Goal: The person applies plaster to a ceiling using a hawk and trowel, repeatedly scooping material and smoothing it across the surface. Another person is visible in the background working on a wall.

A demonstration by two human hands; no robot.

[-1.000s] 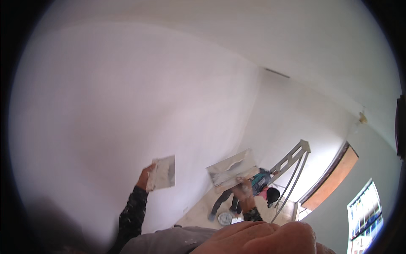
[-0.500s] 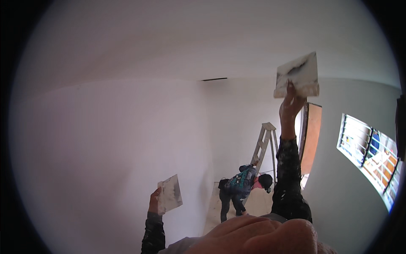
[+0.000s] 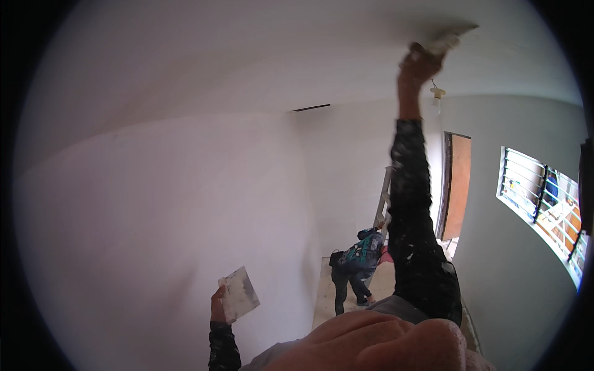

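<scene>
Right hand (image 3: 417, 65) trowel (image 3: 451, 38) edge-on ceiling (image 3: 247, 55)

Two plastering trowels, one low (image 3: 237, 295) and one at the ceiling (image 3: 453, 36); two raised hands; one bending co-worker (image 3: 354, 264); one ladder (image 3: 383, 201); one doorway (image 3: 456, 185); one barred window (image 3: 541, 204); one hanging bulb (image 3: 437, 94).

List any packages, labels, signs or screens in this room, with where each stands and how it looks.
None in view: no package, label, sign or screen shows on the white walls or ceiling.
Right hand: presses a flat trowel against the ceiling.
Left hand: holds up a pale square plaster board.
</scene>
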